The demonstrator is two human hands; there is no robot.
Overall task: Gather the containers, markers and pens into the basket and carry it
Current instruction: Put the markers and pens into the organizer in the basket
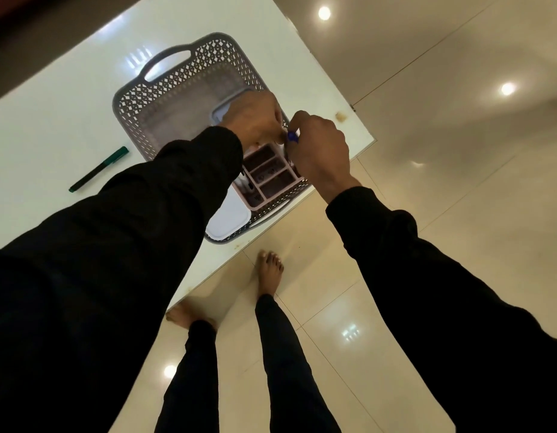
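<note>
I judge the job well along; the grey lattice basket (164,98) sits on the white table (52,126) with a pink divided organiser (271,176) and a white lidded container (228,218) already inside it; my left hand (255,120) and right hand (321,145) meet close together above the organiser, the right pinching a blue-capped pen (292,137); whether the left grips anything I cannot tell; one green marker (99,168) lies on the table, well apart from the basket, uncollected; carrying is not yet begun.
</note>
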